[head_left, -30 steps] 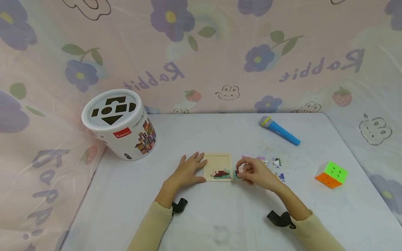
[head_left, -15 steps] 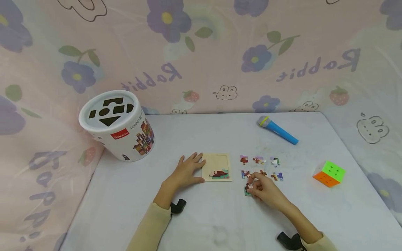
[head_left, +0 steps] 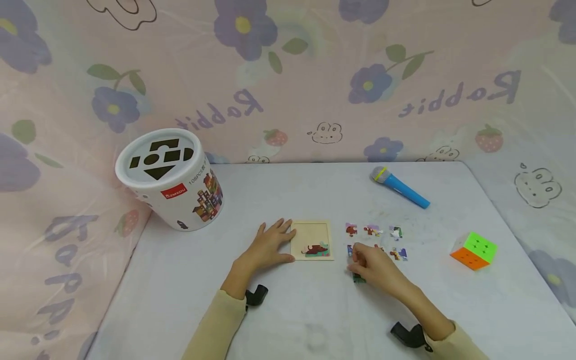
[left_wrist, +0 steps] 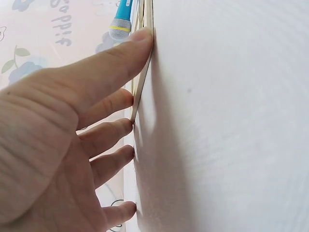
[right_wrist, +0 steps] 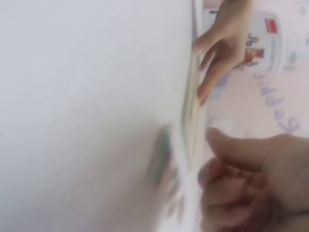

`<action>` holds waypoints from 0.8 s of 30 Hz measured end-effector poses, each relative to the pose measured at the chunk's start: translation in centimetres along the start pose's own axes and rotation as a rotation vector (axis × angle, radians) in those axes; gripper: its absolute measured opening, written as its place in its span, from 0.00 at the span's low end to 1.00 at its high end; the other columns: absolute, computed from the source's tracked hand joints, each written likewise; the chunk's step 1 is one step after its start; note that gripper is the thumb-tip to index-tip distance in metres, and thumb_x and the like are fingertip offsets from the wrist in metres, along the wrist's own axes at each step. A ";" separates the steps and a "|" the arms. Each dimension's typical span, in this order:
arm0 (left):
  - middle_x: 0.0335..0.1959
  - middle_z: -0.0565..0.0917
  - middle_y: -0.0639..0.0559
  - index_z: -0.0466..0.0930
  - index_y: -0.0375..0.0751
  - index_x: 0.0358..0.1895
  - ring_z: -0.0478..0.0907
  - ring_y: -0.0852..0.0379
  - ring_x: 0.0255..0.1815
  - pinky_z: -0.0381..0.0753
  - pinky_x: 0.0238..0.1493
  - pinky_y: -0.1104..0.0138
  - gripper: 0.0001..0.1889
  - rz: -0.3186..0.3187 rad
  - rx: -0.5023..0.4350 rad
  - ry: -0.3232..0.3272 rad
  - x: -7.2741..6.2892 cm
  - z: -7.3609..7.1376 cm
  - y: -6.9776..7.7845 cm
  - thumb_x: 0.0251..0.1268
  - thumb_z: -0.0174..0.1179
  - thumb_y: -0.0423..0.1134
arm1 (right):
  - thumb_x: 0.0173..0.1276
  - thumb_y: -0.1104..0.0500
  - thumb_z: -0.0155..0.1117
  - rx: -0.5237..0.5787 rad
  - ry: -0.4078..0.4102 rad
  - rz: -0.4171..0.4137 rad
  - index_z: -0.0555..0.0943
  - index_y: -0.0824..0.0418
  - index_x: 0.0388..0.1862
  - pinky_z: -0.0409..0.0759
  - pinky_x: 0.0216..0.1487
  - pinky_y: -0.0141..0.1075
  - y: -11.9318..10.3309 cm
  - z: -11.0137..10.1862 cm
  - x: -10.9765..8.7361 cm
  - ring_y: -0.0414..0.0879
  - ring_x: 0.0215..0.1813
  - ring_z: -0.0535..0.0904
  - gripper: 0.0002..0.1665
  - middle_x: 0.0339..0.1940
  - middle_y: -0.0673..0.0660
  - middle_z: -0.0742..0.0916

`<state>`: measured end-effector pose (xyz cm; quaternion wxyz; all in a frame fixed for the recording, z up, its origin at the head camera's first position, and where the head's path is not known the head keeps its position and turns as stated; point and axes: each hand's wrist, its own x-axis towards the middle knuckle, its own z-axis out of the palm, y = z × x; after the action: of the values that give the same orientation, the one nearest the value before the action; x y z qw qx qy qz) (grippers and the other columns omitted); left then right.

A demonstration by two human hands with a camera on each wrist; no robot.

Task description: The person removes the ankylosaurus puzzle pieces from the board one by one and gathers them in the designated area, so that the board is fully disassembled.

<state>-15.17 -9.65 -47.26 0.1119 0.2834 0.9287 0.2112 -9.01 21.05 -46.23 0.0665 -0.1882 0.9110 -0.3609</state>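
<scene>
A square wooden puzzle tray (head_left: pixel 310 231) lies flat on the table. Joined puzzle pieces (head_left: pixel 317 249), dark red and teal, fill part of its lower right. My left hand (head_left: pixel 269 246) rests at the tray's left edge with fingers spread, thumb and fingertips touching the rim. Right of the tray, my right hand (head_left: pixel 377 268) hovers low over loose jigsaw pieces, its thumb and index tip apart and nothing visible between them. Under it shows a green piece (head_left: pixel 359 278), partly hidden. Other pieces sit in rows, such as a reddish-brown piece (head_left: pixel 351 230) and a blue-purple piece (head_left: pixel 398 254).
A white lidded block bucket (head_left: pixel 171 185) with shape holes stands at the back left. Farther back on the right lies a blue toy microphone (head_left: pixel 400 187). A puzzle cube (head_left: pixel 474 251) sits at the far right. A patterned cloth (head_left: pixel 288 90) hangs behind the table.
My right hand has moved from the tray's right edge, where it pinched a piece, down and right to the loose pieces. Its thumb and index have since parted. The left hand stays put.
</scene>
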 end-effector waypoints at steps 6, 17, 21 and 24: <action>0.78 0.58 0.45 0.69 0.42 0.73 0.50 0.43 0.80 0.44 0.71 0.34 0.41 0.007 0.004 0.003 0.1 0.0 0.0 0.56 0.72 0.53 | 0.60 0.71 0.71 0.105 -0.007 -0.147 0.80 0.67 0.45 0.78 0.32 0.33 -2.6 1.9 3.8 0.38 0.29 0.76 0.14 0.37 0.57 0.84; 0.78 0.58 0.44 0.69 0.41 0.72 0.50 0.42 0.79 0.45 0.71 0.33 0.41 0.008 0.005 -0.011 0.1 -0.1 0.1 0.57 0.72 0.53 | 0.55 0.69 0.77 -0.013 -0.037 -0.078 0.83 0.64 0.37 0.76 0.37 0.38 -3.2 5.0 8.1 0.46 0.36 0.75 0.13 0.35 0.55 0.78; 0.78 0.58 0.45 0.69 0.41 0.72 0.50 0.43 0.80 0.45 0.71 0.33 0.41 0.005 0.000 -0.010 0.1 -0.2 0.0 0.57 0.72 0.53 | 0.57 0.69 0.75 -0.006 -0.050 -0.054 0.81 0.64 0.35 0.75 0.37 0.36 -3.4 5.0 8.2 0.45 0.34 0.74 0.11 0.32 0.54 0.77; 0.78 0.58 0.44 0.69 0.41 0.72 0.50 0.43 0.80 0.45 0.71 0.33 0.41 0.009 0.001 -0.009 0.1 -0.2 0.0 0.57 0.71 0.53 | 0.58 0.66 0.76 -0.021 -0.057 -0.033 0.78 0.63 0.34 0.73 0.35 0.35 -3.7 5.0 8.0 0.43 0.33 0.72 0.13 0.32 0.53 0.75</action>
<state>-15.32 -9.62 -47.11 0.1152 0.2887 0.9270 0.2098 -14.03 12.31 -47.22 0.0844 -0.2140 0.9093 -0.3469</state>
